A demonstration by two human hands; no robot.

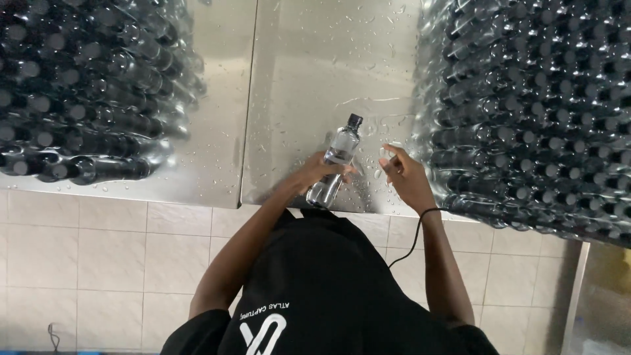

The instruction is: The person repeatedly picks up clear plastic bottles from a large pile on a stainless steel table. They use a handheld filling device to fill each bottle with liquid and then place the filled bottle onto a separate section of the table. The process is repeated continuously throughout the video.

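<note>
Right now your left hand (320,169) wraps the clear bottle (335,162) over the wet steel table (309,72), its long axis tilted, dark cap pointing away from you; your right hand (404,176) hovers beside, fingers loosely curled.

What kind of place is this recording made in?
Probably a bottling plant: big stacks of capped bottles on either side, a wet steel table, and the left hand holding one bottle.
</note>
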